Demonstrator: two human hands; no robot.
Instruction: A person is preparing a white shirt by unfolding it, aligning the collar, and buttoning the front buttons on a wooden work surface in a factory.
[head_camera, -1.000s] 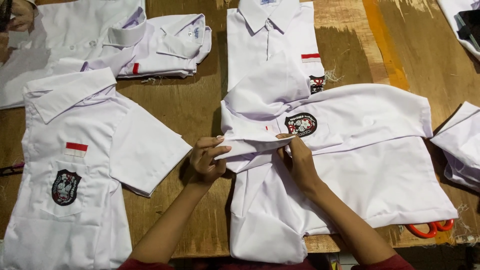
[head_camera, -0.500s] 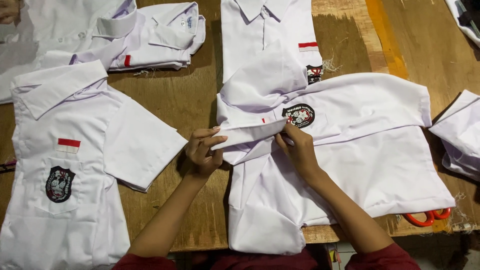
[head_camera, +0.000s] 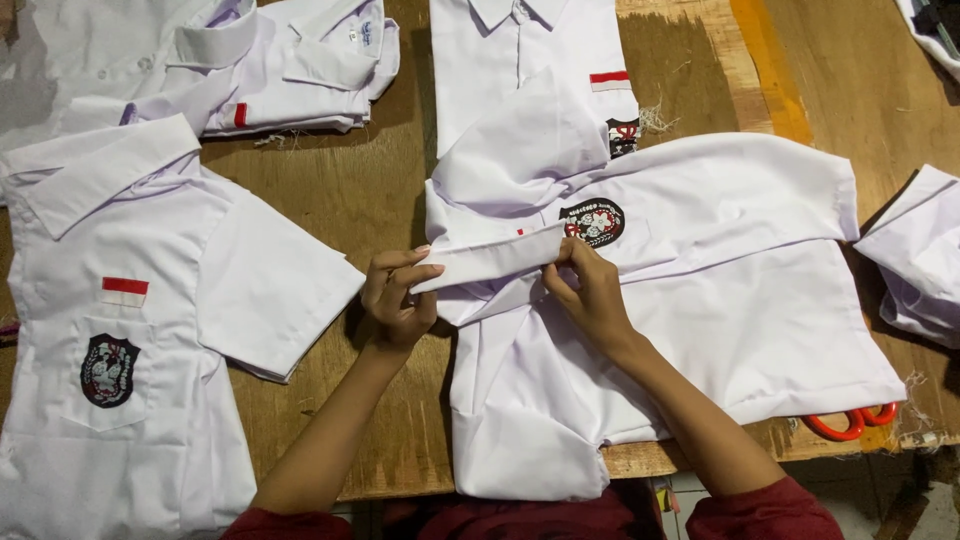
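Off to the left of the grip a white shirt (head_camera: 120, 330) with a small red-and-white flag patch and a dark crest lies flat and untouched on the wooden table (head_camera: 340, 190). Closer in, the left hand (head_camera: 395, 295) is closed on the near end of the collar (head_camera: 490, 262), thumb under and fingers curled over the folded strip. A second ago that hand lay lower and flatter against the cloth; now it has come up and the strip between the two hands is pulled out straight and taut rather than slack. The right hand (head_camera: 590, 295) pinches the other end of the strip, just below the round badge (head_camera: 592, 222), fingertips pressed together on the fold. So the collar edge now looks lined up and held at both ends, which I would judge is the fold being squared before it is pressed down.

The shirt being worked (head_camera: 720, 330) spreads away from the right hand across the table, sleeve out to the far side, hem hanging over the near edge. Beyond its lower corner, orange scissor handles (head_camera: 850, 420) peek out from beneath the cloth.
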